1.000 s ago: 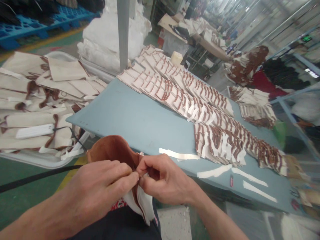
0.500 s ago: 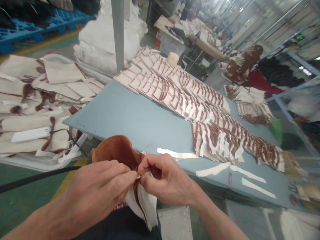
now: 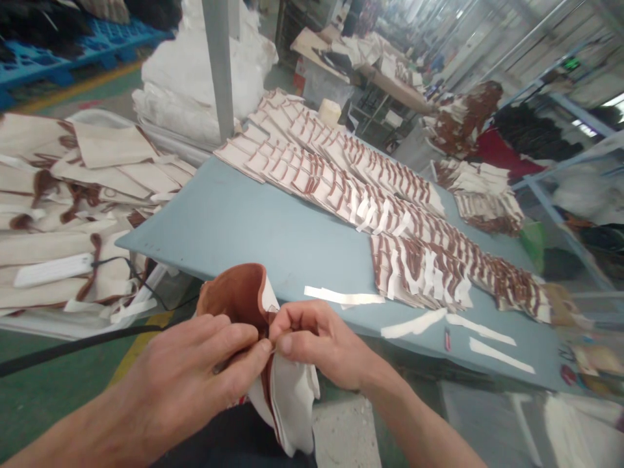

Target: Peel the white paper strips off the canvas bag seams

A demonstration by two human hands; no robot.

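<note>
Both hands pinch one fabric piece [image 3: 238, 296] held over my lap; it is brown suede on one face, with white canvas [image 3: 290, 403] hanging below. My left hand [image 3: 195, 374] grips it from the left, fingers closed. My right hand [image 3: 316, 344] pinches its edge from the right, thumb against forefinger. The fingertips of both hands meet at the fabric's fold. The piece sits just in front of the near edge of a blue-grey table [image 3: 253, 224].
Overlapping rows of white-and-brown pieces [image 3: 370, 188] run across the table, with loose white strips [image 3: 344, 298] near its front edge. A heap of cream bags [image 3: 73, 208] lies at left, beside a grey post [image 3: 219, 65]. More tables and fabric heaps stand behind.
The brown fabric has turned more upright and more white canvas hangs below my hands. The view has shifted slightly; my hands stay pinched together.
</note>
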